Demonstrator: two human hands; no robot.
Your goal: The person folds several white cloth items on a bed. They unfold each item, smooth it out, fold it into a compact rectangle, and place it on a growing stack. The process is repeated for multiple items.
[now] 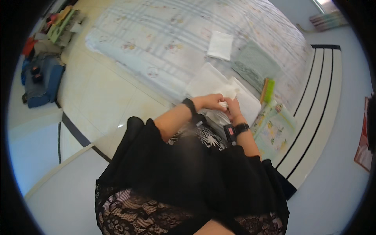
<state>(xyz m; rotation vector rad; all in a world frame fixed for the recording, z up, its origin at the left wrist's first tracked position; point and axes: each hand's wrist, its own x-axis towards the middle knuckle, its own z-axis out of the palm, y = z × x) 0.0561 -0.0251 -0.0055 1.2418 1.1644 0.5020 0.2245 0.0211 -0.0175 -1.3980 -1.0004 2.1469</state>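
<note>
My left hand [211,102] and my right hand [234,109] meet at the edge of the bed, fingers closed together. Between them is a small white ridged bundle [223,104], too small to tell its kind. Just beyond the fingers, a crumpled cream-white piece [234,88] sticks up; I cannot tell whether it joins the bundle. Under and behind the hands lies a flat white sheet-like thing [207,80], with another white flat part [248,102] beside my right hand. Dark bands circle both wrists.
On the flowered bedspread [156,35] lie a folded white cloth [220,46] and a grey-green cloth [256,64]. A green brush [268,91] rests by a flowered, pale green cloth [274,131] at the right. The striped white headboard [313,113] stands there; a blue chair [45,80] is far left.
</note>
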